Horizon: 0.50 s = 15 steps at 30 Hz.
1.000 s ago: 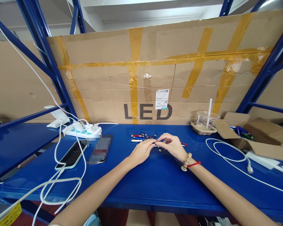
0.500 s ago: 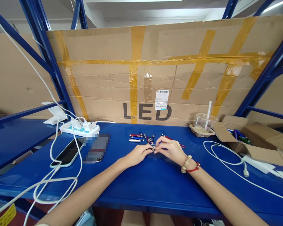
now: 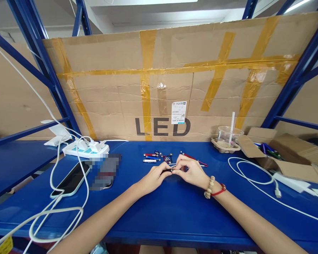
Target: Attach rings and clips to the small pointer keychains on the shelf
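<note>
My left hand [image 3: 153, 179] and my right hand [image 3: 193, 173] meet fingertip to fingertip over the middle of the blue table. Both are closed in a pinch on a small dark part with a shiny metal bit [image 3: 171, 170], mostly covered by the fingers. Just beyond them lie slim pen-like tubes: a red tube [image 3: 149, 154], a blue tube [image 3: 152, 157] and a silver tube [image 3: 149, 161]. Small metal and dark pieces [image 3: 166, 158] lie beside these. More red slender items [image 3: 187, 155] are partly hidden behind my right hand.
At the left are a white power strip [image 3: 86, 150] with plugs, looping white cables [image 3: 57, 210] and a phone [image 3: 70, 179]. To the right stand a clear cup [image 3: 229, 134] with a straw, an open cardboard box [image 3: 294, 167] and a white cable [image 3: 251, 181]. Tall cardboard [image 3: 113, 95] closes the back.
The view has shifted slightly, moving the background a little left. Both hands stay together at the small part; the left fingers are more bent, and a dark piece shows along the left thumb.
</note>
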{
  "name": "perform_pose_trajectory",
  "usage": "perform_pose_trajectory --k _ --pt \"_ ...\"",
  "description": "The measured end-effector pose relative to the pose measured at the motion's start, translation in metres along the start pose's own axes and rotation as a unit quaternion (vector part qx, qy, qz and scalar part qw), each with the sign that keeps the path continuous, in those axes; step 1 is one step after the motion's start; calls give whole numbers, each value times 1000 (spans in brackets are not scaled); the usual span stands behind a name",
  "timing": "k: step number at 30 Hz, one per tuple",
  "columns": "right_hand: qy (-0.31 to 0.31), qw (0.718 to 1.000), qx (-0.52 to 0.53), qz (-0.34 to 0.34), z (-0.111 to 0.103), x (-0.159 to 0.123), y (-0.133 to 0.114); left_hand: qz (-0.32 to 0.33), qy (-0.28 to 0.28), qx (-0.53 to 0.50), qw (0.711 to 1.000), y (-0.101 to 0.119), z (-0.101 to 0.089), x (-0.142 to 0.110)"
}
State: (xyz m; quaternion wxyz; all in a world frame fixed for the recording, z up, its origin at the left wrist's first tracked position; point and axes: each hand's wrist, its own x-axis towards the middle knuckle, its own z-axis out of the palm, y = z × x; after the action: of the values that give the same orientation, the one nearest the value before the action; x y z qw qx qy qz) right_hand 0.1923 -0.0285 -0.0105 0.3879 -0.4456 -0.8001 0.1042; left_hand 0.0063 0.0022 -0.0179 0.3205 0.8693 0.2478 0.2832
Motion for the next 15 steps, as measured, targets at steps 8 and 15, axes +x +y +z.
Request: perform_pose_trajectory --k 8,15 --pt "47 995 60 59 6 4 -1 0 37 14 999 4 4 3" --pt "16 975 191 111 4 8 2 28 61 3 998 9 7 5"
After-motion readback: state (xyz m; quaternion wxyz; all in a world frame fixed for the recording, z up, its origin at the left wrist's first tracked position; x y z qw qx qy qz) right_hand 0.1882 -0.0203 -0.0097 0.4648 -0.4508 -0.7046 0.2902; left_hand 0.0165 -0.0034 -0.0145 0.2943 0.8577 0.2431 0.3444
